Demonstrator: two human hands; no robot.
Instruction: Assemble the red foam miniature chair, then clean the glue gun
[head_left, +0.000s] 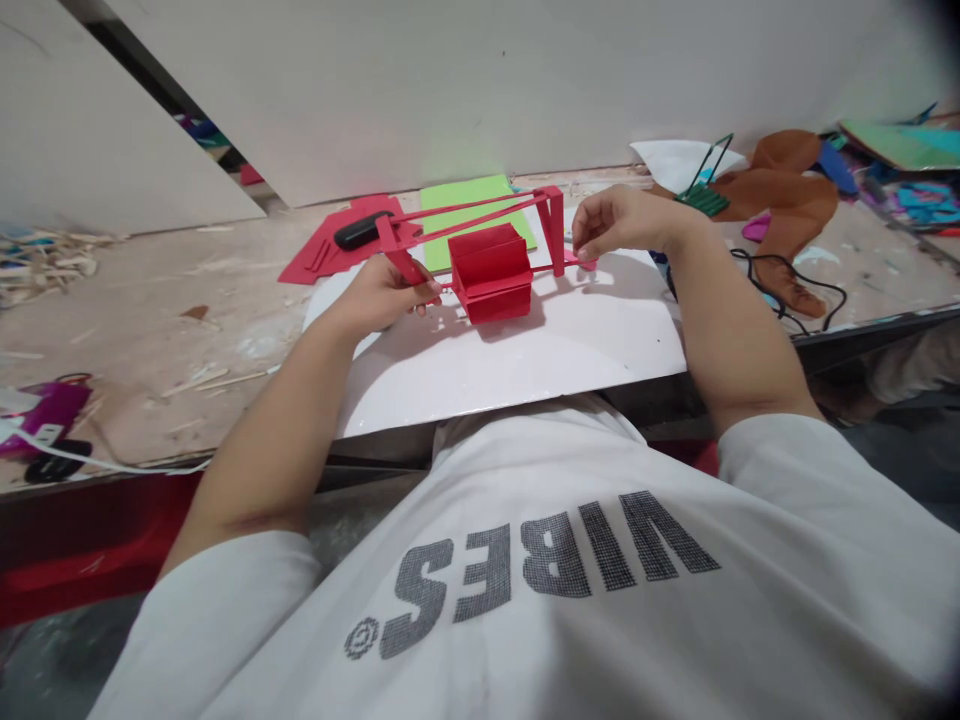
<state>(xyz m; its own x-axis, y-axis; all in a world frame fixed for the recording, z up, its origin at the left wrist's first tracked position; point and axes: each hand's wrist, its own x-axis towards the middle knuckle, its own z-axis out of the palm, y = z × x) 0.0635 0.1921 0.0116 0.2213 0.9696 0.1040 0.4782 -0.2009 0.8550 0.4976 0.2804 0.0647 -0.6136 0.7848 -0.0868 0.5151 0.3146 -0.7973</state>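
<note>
A red paper model (491, 275) stands over a white board (510, 370). It has a frame with two slanted legs, long top strips and a boxy, paddle-like drum on a thin rod between the legs. My left hand (386, 295) is closed around the foot of the left leg, by that end of the rod. Beyond the right leg, my right hand (619, 222) has its fingers curled into a pinch beside the rod's other end. Whatever lies between those fingertips is too small to make out. A pinkish-red piece (585, 263) shows just under them.
Behind the model lie a lime-green sheet (476, 195), red sheets (315, 245) and a black object (364, 230). Brown cut-outs (795, 190) and a black cord (832, 300) are at right. Wood scraps (45, 265) and a purple packet (56, 415) lie left. A white wall (450, 90) rises behind.
</note>
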